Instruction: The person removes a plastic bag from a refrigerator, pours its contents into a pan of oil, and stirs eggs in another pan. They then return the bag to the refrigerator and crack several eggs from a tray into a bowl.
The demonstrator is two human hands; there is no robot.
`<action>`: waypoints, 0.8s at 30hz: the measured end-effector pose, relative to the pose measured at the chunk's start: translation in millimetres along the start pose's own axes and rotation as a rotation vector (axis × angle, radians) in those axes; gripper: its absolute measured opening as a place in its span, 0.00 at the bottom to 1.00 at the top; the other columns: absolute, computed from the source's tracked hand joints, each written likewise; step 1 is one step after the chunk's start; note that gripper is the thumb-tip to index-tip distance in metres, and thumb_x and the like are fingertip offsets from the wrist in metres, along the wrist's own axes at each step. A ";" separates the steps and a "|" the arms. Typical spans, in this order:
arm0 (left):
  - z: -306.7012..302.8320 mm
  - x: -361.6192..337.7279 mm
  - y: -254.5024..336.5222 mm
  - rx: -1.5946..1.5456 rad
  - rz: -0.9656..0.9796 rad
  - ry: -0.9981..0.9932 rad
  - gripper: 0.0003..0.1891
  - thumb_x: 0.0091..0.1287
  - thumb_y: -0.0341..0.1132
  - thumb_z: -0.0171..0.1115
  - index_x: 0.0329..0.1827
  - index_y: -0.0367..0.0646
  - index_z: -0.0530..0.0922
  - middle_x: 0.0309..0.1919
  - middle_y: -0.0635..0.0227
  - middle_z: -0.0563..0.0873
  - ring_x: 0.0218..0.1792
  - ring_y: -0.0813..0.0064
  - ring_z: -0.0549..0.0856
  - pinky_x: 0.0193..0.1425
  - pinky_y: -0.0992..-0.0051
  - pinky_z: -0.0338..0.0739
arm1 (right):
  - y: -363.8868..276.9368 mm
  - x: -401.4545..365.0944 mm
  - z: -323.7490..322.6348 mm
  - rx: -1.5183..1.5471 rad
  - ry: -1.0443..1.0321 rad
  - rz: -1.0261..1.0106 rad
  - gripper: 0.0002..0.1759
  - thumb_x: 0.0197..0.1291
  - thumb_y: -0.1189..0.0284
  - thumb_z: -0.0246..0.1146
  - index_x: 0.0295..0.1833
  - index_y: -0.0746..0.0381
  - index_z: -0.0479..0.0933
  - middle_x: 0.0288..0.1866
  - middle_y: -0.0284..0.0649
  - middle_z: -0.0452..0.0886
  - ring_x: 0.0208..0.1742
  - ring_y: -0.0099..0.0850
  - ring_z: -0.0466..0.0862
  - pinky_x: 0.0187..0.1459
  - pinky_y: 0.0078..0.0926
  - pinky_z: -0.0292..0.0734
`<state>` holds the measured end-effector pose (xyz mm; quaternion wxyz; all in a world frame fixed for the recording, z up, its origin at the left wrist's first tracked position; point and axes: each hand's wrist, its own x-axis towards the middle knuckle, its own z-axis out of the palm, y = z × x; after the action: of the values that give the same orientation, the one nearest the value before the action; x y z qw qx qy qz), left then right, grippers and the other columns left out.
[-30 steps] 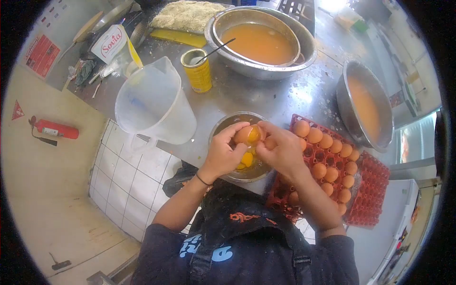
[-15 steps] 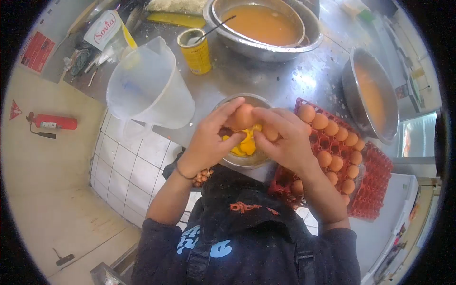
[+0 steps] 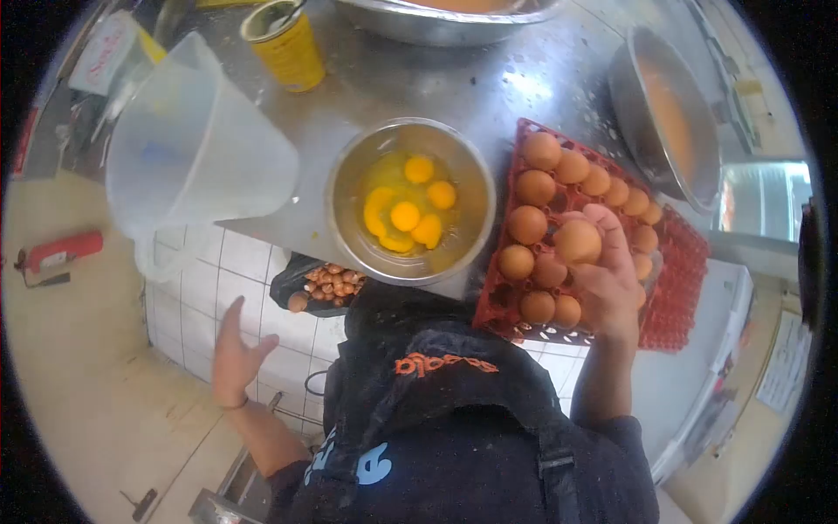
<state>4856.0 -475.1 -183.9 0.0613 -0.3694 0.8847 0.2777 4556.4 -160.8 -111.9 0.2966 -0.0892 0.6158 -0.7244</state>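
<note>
Now, the right hand's (image 3: 611, 284) fingers curl round one egg (image 3: 578, 242), held just above the red tray (image 3: 683, 293), which carries about twelve more. The left hand (image 3: 234, 349) hangs below the table edge, fingers spread wide, empty. A small bowl (image 3: 347, 185), between tray and jug (image 3: 192, 148), holds four round yolks and a smeared one. Beyond stand one can (image 3: 284, 48) and two big bowls: the right bowl (image 3: 630, 79) has orange liquid, the top bowl (image 3: 419, 26) is cut off.

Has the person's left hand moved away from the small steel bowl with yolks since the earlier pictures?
Yes. The left hand has left the small round steel bowl and dropped below the steel counter, open, beside the white tiled wall.
</note>
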 end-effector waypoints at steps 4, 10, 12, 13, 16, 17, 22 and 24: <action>-32.1 17.2 122.2 -0.388 0.457 -0.009 0.34 0.40 0.27 0.70 0.55 0.39 0.70 0.53 0.55 0.74 0.53 0.62 0.74 0.56 0.67 0.69 | 9.8 -12.3 24.8 -0.320 -0.053 -0.047 0.33 0.43 0.79 0.67 0.57 0.64 0.60 0.50 0.40 0.70 0.53 0.30 0.72 0.53 0.25 0.68; 31.9 43.2 203.1 -0.373 1.240 -0.040 0.28 0.38 0.29 0.73 0.47 0.44 0.75 0.45 0.58 0.78 0.41 0.57 0.80 0.45 0.68 0.77 | 13.6 -32.5 57.8 -0.284 -0.280 0.050 0.33 0.41 0.70 0.73 0.52 0.63 0.63 0.47 0.41 0.71 0.51 0.31 0.73 0.52 0.26 0.70; 35.5 44.6 195.2 -0.526 1.134 0.013 0.28 0.39 0.29 0.73 0.47 0.44 0.74 0.44 0.58 0.78 0.37 0.58 0.81 0.42 0.68 0.77 | 10.6 -29.9 52.7 -0.518 -0.245 -0.136 0.29 0.43 0.70 0.70 0.51 0.63 0.65 0.47 0.43 0.71 0.50 0.34 0.74 0.50 0.28 0.70; 36.5 44.1 190.4 -0.604 1.078 0.039 0.28 0.39 0.29 0.73 0.47 0.44 0.74 0.44 0.59 0.78 0.35 0.58 0.81 0.41 0.68 0.77 | 7.3 -24.2 44.4 -0.841 -0.201 -0.307 0.27 0.43 0.71 0.69 0.50 0.62 0.66 0.46 0.44 0.71 0.48 0.36 0.74 0.48 0.29 0.70; 37.4 47.0 172.8 -0.672 0.854 0.200 0.27 0.42 0.30 0.73 0.48 0.41 0.73 0.43 0.57 0.78 0.42 0.64 0.80 0.48 0.72 0.74 | 19.4 -16.2 25.9 -1.355 -0.156 -0.406 0.21 0.44 0.73 0.63 0.46 0.62 0.67 0.41 0.45 0.69 0.42 0.41 0.73 0.43 0.33 0.70; 36.7 50.2 167.6 -0.689 0.766 0.244 0.27 0.43 0.30 0.73 0.49 0.40 0.73 0.44 0.56 0.77 0.43 0.65 0.79 0.50 0.72 0.73 | 28.5 -13.3 22.8 -1.452 -0.162 -0.369 0.19 0.45 0.73 0.61 0.45 0.62 0.68 0.40 0.46 0.69 0.39 0.42 0.73 0.41 0.34 0.70; 29.5 59.3 165.7 -1.377 0.383 -0.019 0.27 0.52 0.34 0.68 0.53 0.33 0.68 0.45 0.61 0.76 0.45 0.71 0.78 0.53 0.75 0.71 | 44.6 -7.9 21.7 -1.542 -0.140 -0.369 0.12 0.46 0.76 0.56 0.39 0.62 0.67 0.36 0.46 0.67 0.37 0.42 0.73 0.39 0.39 0.69; 27.1 62.3 167.1 -1.540 0.327 -0.100 0.26 0.55 0.34 0.65 0.54 0.32 0.67 0.45 0.61 0.77 0.45 0.71 0.78 0.53 0.74 0.73 | 44.2 -7.7 18.4 -1.548 -0.164 -0.372 0.14 0.46 0.75 0.58 0.41 0.62 0.68 0.37 0.46 0.67 0.38 0.43 0.73 0.40 0.40 0.70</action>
<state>4693.7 -403.4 -151.7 -0.2137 -0.1602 0.4829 0.8340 4585.8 -175.0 -147.7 0.0692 -0.4241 0.8950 -0.1200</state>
